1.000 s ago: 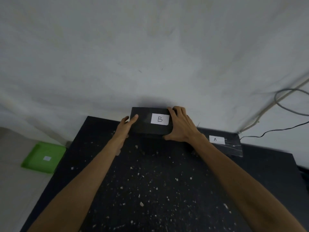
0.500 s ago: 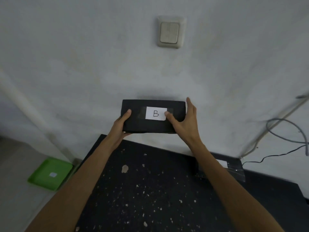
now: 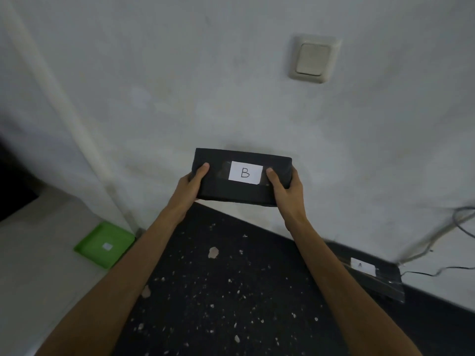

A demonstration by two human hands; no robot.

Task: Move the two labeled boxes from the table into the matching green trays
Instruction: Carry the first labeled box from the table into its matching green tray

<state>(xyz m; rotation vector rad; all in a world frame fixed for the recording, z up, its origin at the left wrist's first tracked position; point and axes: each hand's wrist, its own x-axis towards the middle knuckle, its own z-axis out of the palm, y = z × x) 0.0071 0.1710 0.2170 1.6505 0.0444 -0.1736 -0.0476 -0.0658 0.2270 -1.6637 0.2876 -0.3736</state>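
Both bare forearms rise from the lower corners of the frame and converge toward the centre. The left arm enters at the lower left and runs up and right; the right arm enters at the lower right and runs up and left. Both are stretched well forward, elbows out of view.

The left hand [image 3: 191, 185] sits just left of centre, thumb laid forward and upward, the other fingers hidden from the camera. The right hand [image 3: 286, 187] sits just right of centre in a mirrored pose, thumb pointing up, fingers curled out of sight. The two hands are level with each other, well apart, palms facing inward, wrists nearly straight, clamped on the two ends of box B [image 3: 243, 177].
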